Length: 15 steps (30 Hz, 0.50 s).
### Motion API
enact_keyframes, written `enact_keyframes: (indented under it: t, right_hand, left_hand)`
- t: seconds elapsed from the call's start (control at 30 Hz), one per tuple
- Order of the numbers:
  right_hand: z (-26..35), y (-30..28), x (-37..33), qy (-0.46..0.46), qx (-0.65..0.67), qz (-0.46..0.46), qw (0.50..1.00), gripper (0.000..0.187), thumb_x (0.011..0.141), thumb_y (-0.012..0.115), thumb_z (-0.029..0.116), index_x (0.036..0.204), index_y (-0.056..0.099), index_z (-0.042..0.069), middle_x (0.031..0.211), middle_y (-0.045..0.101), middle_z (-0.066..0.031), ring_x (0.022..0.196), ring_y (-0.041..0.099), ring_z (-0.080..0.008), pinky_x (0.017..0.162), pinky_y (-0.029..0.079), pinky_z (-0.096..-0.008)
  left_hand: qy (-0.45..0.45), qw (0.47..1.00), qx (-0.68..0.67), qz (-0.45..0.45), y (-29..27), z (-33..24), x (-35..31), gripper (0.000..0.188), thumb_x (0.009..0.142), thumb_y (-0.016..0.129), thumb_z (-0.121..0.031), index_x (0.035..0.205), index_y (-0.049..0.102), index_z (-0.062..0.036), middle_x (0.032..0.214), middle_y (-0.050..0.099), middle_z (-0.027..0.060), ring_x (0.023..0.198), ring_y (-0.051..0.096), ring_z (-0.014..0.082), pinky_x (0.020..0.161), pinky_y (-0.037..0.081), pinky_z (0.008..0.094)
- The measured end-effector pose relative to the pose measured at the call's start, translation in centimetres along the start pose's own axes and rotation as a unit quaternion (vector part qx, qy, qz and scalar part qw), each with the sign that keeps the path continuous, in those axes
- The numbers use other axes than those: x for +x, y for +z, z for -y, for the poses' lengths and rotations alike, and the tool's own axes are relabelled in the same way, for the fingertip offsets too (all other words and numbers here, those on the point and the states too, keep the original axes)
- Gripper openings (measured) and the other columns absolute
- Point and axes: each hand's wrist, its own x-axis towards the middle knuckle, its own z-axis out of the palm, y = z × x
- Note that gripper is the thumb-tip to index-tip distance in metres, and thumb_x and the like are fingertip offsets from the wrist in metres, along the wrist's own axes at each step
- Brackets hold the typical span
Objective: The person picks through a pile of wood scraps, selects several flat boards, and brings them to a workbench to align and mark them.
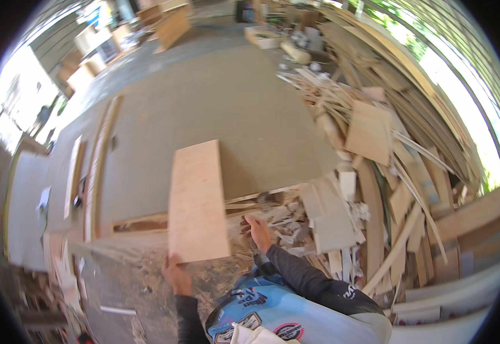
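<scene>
A pale rectangular plywood panel point(197, 200) slants away from me, its far part over a large grey-brown sheet surface point(204, 103) and its near end past that surface's edge. My left hand point(178, 276) is closed on the panel's near left corner. To the right of the panel, a small gap away from its edge, my right hand point(258, 231) holds nothing, its fingers loosely bent and apart. Slight blur softens the fingers of both hands.
Wood offcuts and shavings point(287, 229) lie beside my right hand. A tall heap of scrap boards point(399, 160) fills the right side. A long wooden strip point(102, 166) and a shorter white strip point(74, 178) rest on the left. Shavings cover the floor point(118, 281) near me.
</scene>
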Motion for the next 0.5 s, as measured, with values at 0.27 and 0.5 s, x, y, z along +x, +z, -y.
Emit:
enact_keyframes:
  t: [0.27, 0.5]
  right_hand:
    - [2.8, -17.5, 11.9, -0.064, 0.301, -0.262, 0.915, 0.034, 0.089, 0.062, 0.035, 0.115, 0.057, 0.014, 0.093, 0.056, 0.0000, 0.081, 0.055, -0.0137, 0.067, 0.044, -0.0291]
    - [0.7, -18.5, 18.8, -0.119, 0.234, -0.372, 0.890, 0.045, 0.086, 0.070, 0.037, 0.115, 0.060, 0.004, 0.107, 0.059, -0.0033, 0.093, 0.053, -0.0135, 0.082, 0.044, -0.0331]
  left_hand:
    - [-0.007, 0.988, -0.045, -0.151, -2.8, -3.1, 7.4, 0.024, 0.092, 0.054, -0.011, 0.114, 0.054, -0.0018, 0.111, 0.061, 0.0084, 0.099, 0.060, 0.0206, 0.083, 0.051, 0.0336]
    - [-0.004, 0.990, -0.026, -0.140, -3.1, -4.2, 12.2, 0.027, 0.094, 0.050, -0.015, 0.113, 0.058, 0.0015, 0.110, 0.062, 0.0093, 0.095, 0.062, 0.0194, 0.074, 0.052, 0.0315]
